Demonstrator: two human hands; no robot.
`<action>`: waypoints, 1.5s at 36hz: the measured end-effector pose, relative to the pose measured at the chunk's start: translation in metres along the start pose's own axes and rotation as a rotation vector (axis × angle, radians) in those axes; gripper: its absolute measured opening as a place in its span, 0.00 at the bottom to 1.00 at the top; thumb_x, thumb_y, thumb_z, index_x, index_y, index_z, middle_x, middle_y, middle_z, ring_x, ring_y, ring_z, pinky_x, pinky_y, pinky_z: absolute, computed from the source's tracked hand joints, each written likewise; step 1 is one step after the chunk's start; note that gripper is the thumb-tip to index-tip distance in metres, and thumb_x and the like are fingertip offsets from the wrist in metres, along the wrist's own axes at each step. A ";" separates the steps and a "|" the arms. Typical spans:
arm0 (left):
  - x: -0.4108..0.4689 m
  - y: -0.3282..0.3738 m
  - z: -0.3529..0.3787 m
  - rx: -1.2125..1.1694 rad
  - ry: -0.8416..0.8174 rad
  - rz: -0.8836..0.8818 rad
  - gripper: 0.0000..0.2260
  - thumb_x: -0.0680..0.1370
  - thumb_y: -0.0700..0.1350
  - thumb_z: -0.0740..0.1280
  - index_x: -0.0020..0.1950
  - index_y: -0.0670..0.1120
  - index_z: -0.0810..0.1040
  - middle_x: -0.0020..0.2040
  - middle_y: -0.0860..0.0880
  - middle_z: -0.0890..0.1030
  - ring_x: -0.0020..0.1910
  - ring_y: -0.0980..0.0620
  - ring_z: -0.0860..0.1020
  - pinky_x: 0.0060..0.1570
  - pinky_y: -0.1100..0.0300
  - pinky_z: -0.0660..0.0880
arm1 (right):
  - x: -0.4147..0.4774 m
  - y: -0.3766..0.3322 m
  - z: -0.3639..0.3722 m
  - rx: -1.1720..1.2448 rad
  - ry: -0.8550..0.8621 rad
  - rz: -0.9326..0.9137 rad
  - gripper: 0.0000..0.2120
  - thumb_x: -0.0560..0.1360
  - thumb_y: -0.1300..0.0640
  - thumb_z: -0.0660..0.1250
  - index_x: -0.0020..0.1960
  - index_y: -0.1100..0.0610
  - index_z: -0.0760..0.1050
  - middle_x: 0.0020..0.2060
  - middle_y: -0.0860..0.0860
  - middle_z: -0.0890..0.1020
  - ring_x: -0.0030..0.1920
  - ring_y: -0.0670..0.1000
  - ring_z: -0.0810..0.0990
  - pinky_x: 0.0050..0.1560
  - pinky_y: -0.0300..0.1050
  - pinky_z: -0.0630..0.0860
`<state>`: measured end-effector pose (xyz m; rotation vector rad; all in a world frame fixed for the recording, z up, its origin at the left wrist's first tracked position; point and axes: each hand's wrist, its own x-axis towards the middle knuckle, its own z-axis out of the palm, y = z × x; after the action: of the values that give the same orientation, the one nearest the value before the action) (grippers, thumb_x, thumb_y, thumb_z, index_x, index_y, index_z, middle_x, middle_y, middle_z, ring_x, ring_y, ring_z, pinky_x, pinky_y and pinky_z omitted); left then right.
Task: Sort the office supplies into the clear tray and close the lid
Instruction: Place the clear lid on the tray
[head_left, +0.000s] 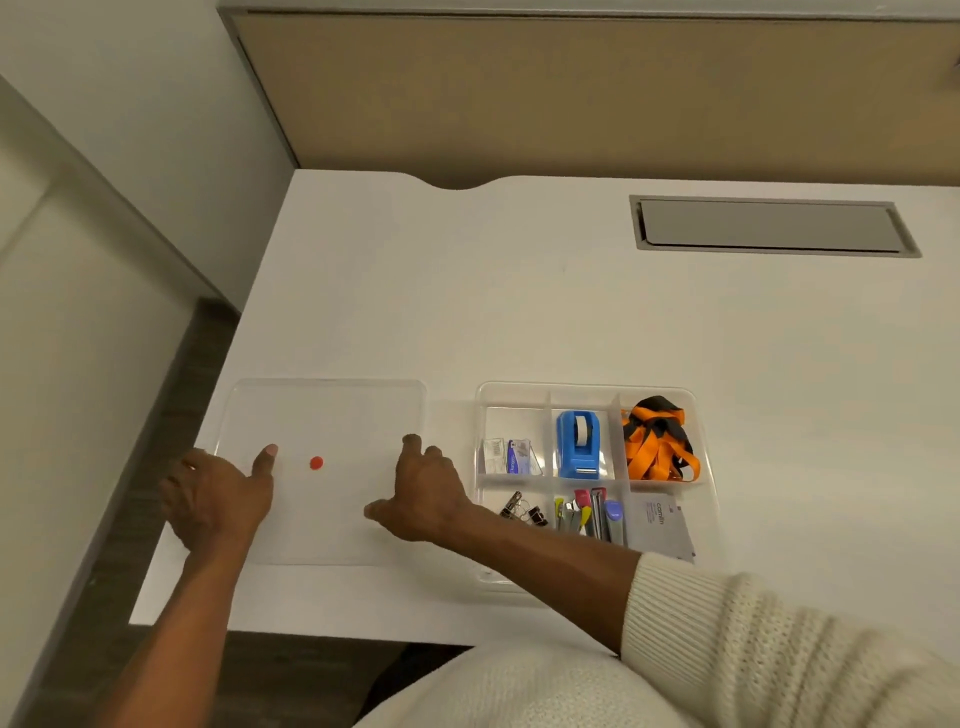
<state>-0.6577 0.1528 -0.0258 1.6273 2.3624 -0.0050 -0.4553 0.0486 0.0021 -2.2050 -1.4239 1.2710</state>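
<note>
Clear plastic marks both task pieces on the white bench (519, 312): a flat transparent square lid with a small red dot (324, 467) lies near the front left corner, and just beside it toward the right sits the clear divided tray (587, 391), uncovered. Its compartments hold a blue tape dispenser (578, 444), a bundled orange and black lanyard (657, 441), black binder clips (524, 510), coloured clips and markers (589, 512) and a grey packet (660, 525). The left hand (215, 501) rests on the lid's left edge, fingers loosely spread, thumb extended. The right hand (423, 493) presses the lid's right edge, fingers curled down, grasping nothing visible.
</note>
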 end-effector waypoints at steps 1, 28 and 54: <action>0.005 -0.004 0.001 -0.011 -0.022 -0.016 0.47 0.76 0.67 0.70 0.77 0.31 0.62 0.74 0.28 0.69 0.72 0.26 0.69 0.68 0.30 0.71 | 0.002 -0.002 0.004 0.009 -0.007 0.025 0.45 0.72 0.44 0.75 0.77 0.62 0.54 0.65 0.64 0.72 0.67 0.64 0.71 0.65 0.53 0.72; -0.041 0.036 -0.026 -0.432 -0.080 -0.005 0.34 0.73 0.67 0.74 0.67 0.42 0.79 0.67 0.40 0.80 0.65 0.35 0.78 0.63 0.36 0.78 | -0.061 0.038 -0.071 0.364 0.502 -0.053 0.41 0.68 0.40 0.77 0.75 0.45 0.63 0.68 0.48 0.63 0.55 0.45 0.70 0.52 0.39 0.70; -0.222 0.130 0.054 -0.182 -0.214 0.524 0.30 0.74 0.59 0.76 0.65 0.40 0.73 0.59 0.42 0.77 0.61 0.43 0.74 0.55 0.47 0.79 | -0.134 0.251 -0.098 0.047 0.689 0.209 0.37 0.68 0.42 0.78 0.73 0.50 0.69 0.67 0.53 0.65 0.63 0.55 0.75 0.53 0.49 0.83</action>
<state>-0.4531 -0.0109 -0.0085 1.9851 1.6757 0.1274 -0.2430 -0.1636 -0.0146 -2.4501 -0.9005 0.4772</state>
